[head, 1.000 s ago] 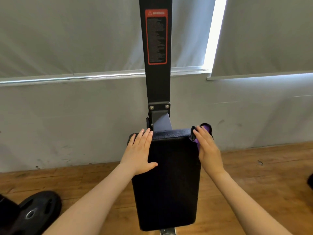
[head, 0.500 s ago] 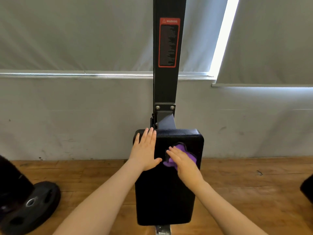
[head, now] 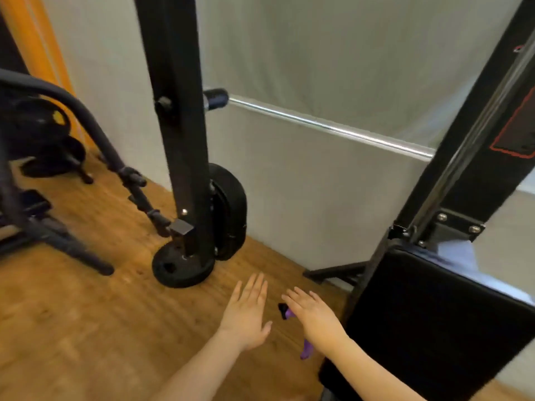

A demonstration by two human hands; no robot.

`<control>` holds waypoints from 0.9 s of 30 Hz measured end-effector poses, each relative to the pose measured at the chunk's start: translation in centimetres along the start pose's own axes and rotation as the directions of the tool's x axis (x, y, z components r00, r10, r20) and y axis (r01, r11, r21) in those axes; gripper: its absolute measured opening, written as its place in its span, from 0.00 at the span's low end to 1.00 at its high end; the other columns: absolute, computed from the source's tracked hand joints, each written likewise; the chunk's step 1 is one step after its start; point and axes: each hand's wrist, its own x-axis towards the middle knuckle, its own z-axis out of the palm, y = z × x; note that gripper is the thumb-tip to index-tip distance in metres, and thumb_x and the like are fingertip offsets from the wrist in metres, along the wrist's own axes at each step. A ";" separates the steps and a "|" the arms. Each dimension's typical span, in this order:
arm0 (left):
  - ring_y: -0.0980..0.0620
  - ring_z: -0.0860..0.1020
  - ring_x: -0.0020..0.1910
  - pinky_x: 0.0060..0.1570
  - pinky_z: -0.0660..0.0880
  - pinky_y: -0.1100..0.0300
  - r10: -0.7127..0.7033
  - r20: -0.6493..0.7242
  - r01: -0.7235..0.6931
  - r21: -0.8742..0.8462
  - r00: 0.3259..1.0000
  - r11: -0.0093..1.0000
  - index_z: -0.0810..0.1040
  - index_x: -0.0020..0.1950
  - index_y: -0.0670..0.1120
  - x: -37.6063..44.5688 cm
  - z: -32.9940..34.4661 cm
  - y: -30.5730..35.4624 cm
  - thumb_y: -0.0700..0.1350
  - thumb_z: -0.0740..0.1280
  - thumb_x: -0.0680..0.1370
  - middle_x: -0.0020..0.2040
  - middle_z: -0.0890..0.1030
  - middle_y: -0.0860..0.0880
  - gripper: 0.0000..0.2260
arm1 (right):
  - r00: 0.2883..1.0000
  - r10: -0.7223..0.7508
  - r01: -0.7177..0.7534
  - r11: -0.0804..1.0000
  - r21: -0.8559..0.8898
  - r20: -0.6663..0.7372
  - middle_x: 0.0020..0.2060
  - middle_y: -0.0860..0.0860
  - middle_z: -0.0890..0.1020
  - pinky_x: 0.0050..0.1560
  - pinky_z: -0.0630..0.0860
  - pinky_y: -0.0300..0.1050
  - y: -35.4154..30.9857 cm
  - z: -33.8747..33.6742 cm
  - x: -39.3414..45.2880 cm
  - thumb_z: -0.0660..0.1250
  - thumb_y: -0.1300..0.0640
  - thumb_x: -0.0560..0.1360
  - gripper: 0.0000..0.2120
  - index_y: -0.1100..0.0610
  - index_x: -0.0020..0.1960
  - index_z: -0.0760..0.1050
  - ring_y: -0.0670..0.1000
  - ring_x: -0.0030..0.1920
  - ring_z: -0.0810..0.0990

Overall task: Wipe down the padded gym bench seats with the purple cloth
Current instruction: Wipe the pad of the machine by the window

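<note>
Purple cloth [head: 306, 351]: mostly hidden beneath the right hand [head: 314, 315], one tail hanging near, a dark-edged corner showing at the fingers; thumb unseen, so the grip cannot be told, though the cloth is carried. Left hand [head: 245, 309]: flat, fingers straight, holding nothing, just left of it. Both hover over the wooden floor [head: 72, 314], clear of the black padded seat [head: 434, 319] at right, presumably between pads. Far left: upright post [head: 176, 111], weight plate [head: 181, 269].
</note>
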 end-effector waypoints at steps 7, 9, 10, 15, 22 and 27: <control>0.47 0.37 0.77 0.75 0.37 0.47 -0.258 0.106 0.267 -0.074 0.960 0.961 0.40 0.78 0.42 -9.7 2.8 -13.0 0.57 0.53 0.80 0.79 0.39 0.45 0.36 | 0.916 -0.339 0.356 0.933 -0.046 0.213 0.77 0.53 0.51 0.73 0.44 0.47 -16.3 2.3 8.7 0.57 0.50 0.79 0.30 0.56 0.77 0.51 0.51 0.76 0.47; 0.47 0.37 0.77 0.75 0.38 0.48 -0.361 0.111 0.371 -0.090 0.926 0.924 0.40 0.78 0.42 -12.7 3.4 -17.1 0.57 0.53 0.80 0.79 0.40 0.45 0.35 | 0.888 -0.408 0.432 0.898 -0.080 0.211 0.77 0.53 0.49 0.73 0.43 0.48 -21.4 2.7 10.9 0.55 0.59 0.80 0.28 0.55 0.77 0.48 0.51 0.76 0.46; 0.47 0.38 0.77 0.75 0.38 0.48 -0.410 0.117 0.421 -0.097 0.905 0.902 0.41 0.78 0.42 -14.2 3.7 -19.1 0.57 0.53 0.80 0.79 0.41 0.45 0.35 | 0.875 -0.439 0.464 0.880 -0.096 0.205 0.77 0.53 0.49 0.73 0.43 0.48 -24.0 2.5 11.9 0.54 0.63 0.79 0.28 0.56 0.77 0.48 0.52 0.76 0.46; 0.47 0.41 0.78 0.74 0.39 0.48 -0.616 0.097 0.624 -0.147 0.782 0.768 0.43 0.78 0.41 -22.2 4.8 -28.1 0.56 0.52 0.80 0.79 0.44 0.44 0.33 | 0.779 -0.606 0.627 0.761 -0.168 0.165 0.76 0.54 0.51 0.73 0.47 0.49 -37.4 1.3 16.7 0.52 0.64 0.80 0.27 0.57 0.77 0.49 0.52 0.76 0.49; 0.46 0.42 0.78 0.74 0.40 0.47 -0.857 0.111 0.860 -0.159 0.503 0.484 0.43 0.78 0.40 -34.7 6.3 -37.4 0.57 0.52 0.81 0.79 0.44 0.43 0.34 | 0.547 -0.777 0.835 0.482 -0.265 0.311 0.76 0.54 0.51 0.73 0.47 0.48 -54.3 2.3 21.4 0.68 0.50 0.73 0.42 0.57 0.77 0.47 0.52 0.76 0.49; 0.46 0.42 0.78 0.74 0.41 0.47 -0.953 0.150 0.951 -0.209 0.262 0.228 0.43 0.78 0.40 -41.8 7.0 -41.8 0.56 0.52 0.81 0.79 0.44 0.43 0.34 | 0.343 -0.880 0.931 0.272 -0.242 0.330 0.76 0.54 0.50 0.73 0.45 0.47 -65.3 2.9 22.9 0.64 0.47 0.75 0.38 0.57 0.77 0.47 0.51 0.76 0.49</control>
